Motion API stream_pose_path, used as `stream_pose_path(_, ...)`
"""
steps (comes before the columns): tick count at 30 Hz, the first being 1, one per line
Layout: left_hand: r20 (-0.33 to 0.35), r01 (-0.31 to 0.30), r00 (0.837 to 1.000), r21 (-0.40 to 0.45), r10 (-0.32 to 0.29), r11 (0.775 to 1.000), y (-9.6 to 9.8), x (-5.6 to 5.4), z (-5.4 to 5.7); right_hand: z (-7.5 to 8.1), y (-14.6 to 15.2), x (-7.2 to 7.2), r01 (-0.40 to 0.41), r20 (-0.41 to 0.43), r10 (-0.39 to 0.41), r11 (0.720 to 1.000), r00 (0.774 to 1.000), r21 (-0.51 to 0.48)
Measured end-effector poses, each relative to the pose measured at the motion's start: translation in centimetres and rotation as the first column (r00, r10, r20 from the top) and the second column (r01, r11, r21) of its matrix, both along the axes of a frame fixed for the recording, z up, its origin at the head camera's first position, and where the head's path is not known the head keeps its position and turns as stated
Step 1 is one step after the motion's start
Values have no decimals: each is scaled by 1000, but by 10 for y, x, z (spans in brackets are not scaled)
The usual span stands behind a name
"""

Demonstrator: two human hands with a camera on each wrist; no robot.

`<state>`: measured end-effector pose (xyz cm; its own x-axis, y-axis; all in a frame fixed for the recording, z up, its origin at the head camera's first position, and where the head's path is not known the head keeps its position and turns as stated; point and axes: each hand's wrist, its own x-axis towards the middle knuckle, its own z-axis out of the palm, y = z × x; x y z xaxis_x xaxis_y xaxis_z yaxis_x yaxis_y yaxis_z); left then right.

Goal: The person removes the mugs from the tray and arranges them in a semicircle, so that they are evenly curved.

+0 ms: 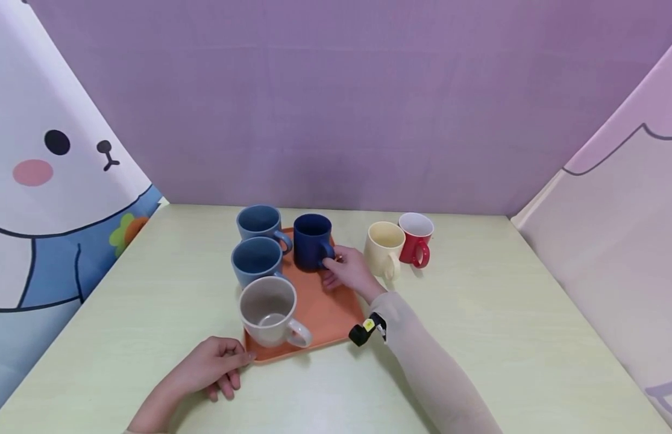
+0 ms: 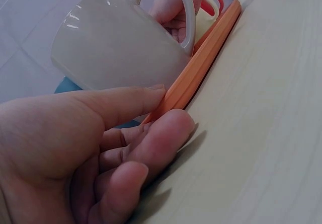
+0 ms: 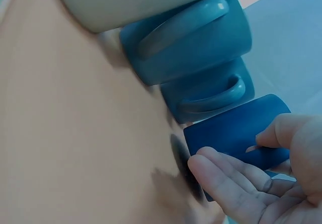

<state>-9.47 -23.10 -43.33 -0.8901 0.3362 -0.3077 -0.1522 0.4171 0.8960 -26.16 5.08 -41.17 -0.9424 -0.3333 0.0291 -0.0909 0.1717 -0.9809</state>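
Two blue mugs (image 1: 257,262) neighbour the navy mug (image 1: 310,246) in head view; your right grip (image 1: 351,271) pinches its handle over the orange tray (image 1: 330,310). Left wrist: your left grip (image 2: 95,143) pinches the tray's edge. Right wrist: fingertips (image 3: 201,164) lie near the navy mug's base.

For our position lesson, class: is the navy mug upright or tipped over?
Upright: the head view shows the navy mug with its open rim facing upward.
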Motion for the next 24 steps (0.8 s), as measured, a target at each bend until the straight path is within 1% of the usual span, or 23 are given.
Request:
stream_pose_path(4, 3, 0, 1000, 2, 0, 1000, 0, 0, 1, 6, 3, 1, 2, -35, -3, 999, 999, -32)
stream_pose_path(10, 4, 6, 1000, 5, -6, 1000, 0, -1, 0, 20, 7, 2, 32, -92, -36, 998, 995, -54)
stream_pose_path(18, 7, 4, 1000, 5, -4, 1000, -1, -1, 0, 38, 15, 4, 56, -111, -67, 994, 992, -99)
stream_pose_path(24, 11, 1, 1000, 3, -1, 1000, -2, -1, -2, 46, 27, 2, 91, -91, -99, 991, 991, -95)
